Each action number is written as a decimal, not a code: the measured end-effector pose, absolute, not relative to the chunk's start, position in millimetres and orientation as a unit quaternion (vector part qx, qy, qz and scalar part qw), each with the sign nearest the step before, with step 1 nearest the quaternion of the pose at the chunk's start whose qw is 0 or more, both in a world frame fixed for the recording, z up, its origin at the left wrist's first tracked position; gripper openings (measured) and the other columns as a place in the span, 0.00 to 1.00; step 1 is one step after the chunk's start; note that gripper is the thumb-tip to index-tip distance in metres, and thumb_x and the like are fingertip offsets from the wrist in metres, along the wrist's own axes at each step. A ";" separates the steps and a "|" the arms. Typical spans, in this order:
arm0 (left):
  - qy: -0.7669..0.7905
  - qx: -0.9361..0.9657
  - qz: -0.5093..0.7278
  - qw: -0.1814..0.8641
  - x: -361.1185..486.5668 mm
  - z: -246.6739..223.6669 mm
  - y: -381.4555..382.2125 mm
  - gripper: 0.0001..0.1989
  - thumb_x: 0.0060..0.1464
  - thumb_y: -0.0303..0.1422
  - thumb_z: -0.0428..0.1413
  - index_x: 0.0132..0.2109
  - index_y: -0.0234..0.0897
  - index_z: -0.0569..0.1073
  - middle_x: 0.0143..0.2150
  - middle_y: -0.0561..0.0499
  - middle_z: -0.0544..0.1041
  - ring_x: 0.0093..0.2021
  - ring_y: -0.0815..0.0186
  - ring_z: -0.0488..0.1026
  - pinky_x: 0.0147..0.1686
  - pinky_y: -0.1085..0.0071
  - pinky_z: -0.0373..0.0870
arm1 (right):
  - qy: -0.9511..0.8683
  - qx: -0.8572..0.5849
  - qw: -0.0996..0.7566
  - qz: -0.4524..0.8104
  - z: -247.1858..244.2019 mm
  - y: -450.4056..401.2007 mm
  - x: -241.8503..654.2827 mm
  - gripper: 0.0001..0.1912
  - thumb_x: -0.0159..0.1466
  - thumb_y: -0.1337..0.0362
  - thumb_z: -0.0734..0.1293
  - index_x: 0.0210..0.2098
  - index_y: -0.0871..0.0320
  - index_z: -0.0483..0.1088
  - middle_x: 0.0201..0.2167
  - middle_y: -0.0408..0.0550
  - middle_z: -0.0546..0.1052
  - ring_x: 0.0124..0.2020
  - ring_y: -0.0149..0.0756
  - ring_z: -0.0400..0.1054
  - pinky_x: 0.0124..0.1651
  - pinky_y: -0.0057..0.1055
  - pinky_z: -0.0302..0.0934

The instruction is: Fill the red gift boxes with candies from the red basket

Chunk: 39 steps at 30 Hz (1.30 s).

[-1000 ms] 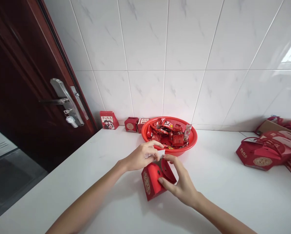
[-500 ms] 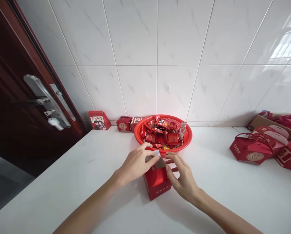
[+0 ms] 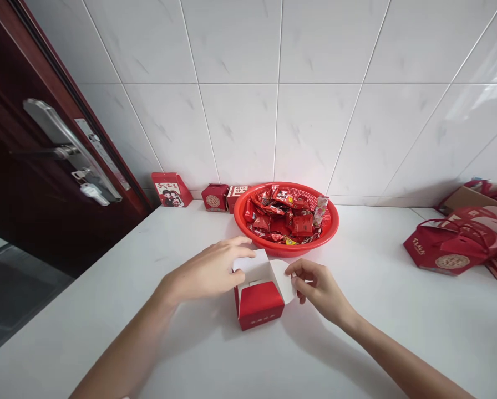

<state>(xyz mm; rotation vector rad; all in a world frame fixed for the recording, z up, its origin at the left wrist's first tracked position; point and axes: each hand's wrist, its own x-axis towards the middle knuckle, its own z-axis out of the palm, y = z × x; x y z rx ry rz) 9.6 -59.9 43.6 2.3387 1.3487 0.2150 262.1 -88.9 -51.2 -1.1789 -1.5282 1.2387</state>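
In front of me on the table stands a small red gift box (image 3: 260, 306) with its top unfolded, showing the white inside. My right hand (image 3: 321, 291) pinches the box's white right flap (image 3: 282, 280) between thumb and fingers. At the box's left side is my left hand (image 3: 209, 271), its fingers stretched and its thumb apart from them, over the left and back edges. Part of the left side is hidden behind that hand. Just behind the box sits a red plastic basket (image 3: 331, 230) with many red-wrapped candies (image 3: 302, 224) in it.
Against the tiled wall stand a red box with a printed couple (image 3: 172, 191) and two small red boxes (image 3: 215, 198). Several red handled boxes (image 3: 446, 246) and a cardboard carton (image 3: 460, 197) are at the right. A dark door (image 3: 7, 138) is at the left.
The box top has gone from partly closed to open, with its flaps spread apart. My hands have moved apart, the right one drawing its flap outward. The view has shifted slightly.
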 end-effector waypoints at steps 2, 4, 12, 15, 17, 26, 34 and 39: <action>0.478 0.848 0.067 0.219 -1.2 50.6 -58.9 0.30 0.48 0.27 0.55 0.59 0.50 0.78 0.66 0.53 0.74 0.64 0.50 0.72 0.56 0.66 0.72 | -0.587 -0.462 0.406 0.527 -47.9 -88.4 263.4 0.08 0.56 0.65 0.66 0.35 0.57 0.74 0.23 0.38 0.68 0.22 0.28 0.64 0.26 0.29 0.67; 0.470 0.846 0.047 0.248 -11.7 56.0 -54.5 0.31 0.47 0.30 0.58 0.60 0.51 0.78 0.63 0.53 0.77 0.62 0.50 0.73 0.55 0.67 0.73 | -0.565 -0.447 0.397 0.568 -44.6 -88.0 263.9 0.08 0.55 0.65 0.67 0.35 0.57 0.73 0.23 0.37 0.68 0.21 0.28 0.64 0.24 0.27 0.65; 0.400 0.774 -0.023 0.490 -33.7 46.1 -9.7 0.44 0.35 0.36 0.69 0.64 0.53 0.73 0.63 0.52 0.76 0.53 0.53 0.79 0.45 0.68 0.79 | -0.554 -0.392 0.330 0.656 -45.5 -88.5 260.1 0.12 0.55 0.60 0.74 0.36 0.57 0.72 0.23 0.36 0.70 0.22 0.27 0.64 0.26 0.26 0.63; 0.383 0.766 -0.034 0.516 -31.2 39.7 -1.2 0.47 0.32 0.37 0.71 0.65 0.51 0.73 0.63 0.51 0.77 0.57 0.52 0.76 0.48 0.66 0.78 | -0.567 -0.389 0.326 0.649 -47.5 -88.2 260.9 0.13 0.55 0.60 0.74 0.36 0.57 0.72 0.23 0.36 0.68 0.23 0.27 0.63 0.27 0.26 0.64; 0.385 0.768 -0.044 0.509 -28.9 38.4 -1.2 0.48 0.34 0.39 0.71 0.66 0.50 0.71 0.61 0.51 0.78 0.57 0.53 0.76 0.49 0.66 0.77 | -0.589 -0.390 0.320 0.632 -45.5 -87.5 263.0 0.12 0.57 0.59 0.74 0.37 0.57 0.73 0.23 0.36 0.68 0.23 0.27 0.63 0.27 0.27 0.63; 0.381 0.813 0.019 0.441 -24.7 53.8 -21.4 0.30 0.57 0.47 0.62 0.66 0.51 0.71 0.69 0.51 0.71 0.65 0.54 0.71 0.57 0.67 0.72 | -0.764 -0.409 0.401 0.298 9.9 -45.0 299.1 0.11 0.68 0.56 0.66 0.36 0.54 0.76 0.36 0.48 0.80 0.34 0.38 0.73 0.36 0.34 0.69; 0.363 0.812 0.177 0.422 -25.8 64.6 -3.5 0.24 0.60 0.44 0.61 0.61 0.42 0.75 0.62 0.46 0.77 0.61 0.54 0.74 0.59 0.62 0.72 | -0.772 -0.586 0.194 0.155 15.4 76.0 313.5 0.27 0.60 0.64 0.71 0.58 0.55 0.71 0.50 0.54 0.81 0.51 0.53 0.74 0.53 0.46 0.67; 0.412 0.812 0.258 0.324 15.8 51.3 57.7 0.20 0.60 0.37 0.59 0.57 0.37 0.77 0.60 0.44 0.79 0.60 0.55 0.75 0.58 0.63 0.74 | -0.765 -0.612 0.137 0.147 -4.9 116.4 294.4 0.44 0.55 0.61 0.76 0.69 0.59 0.62 0.67 0.64 0.67 0.69 0.64 0.58 0.65 0.53 0.57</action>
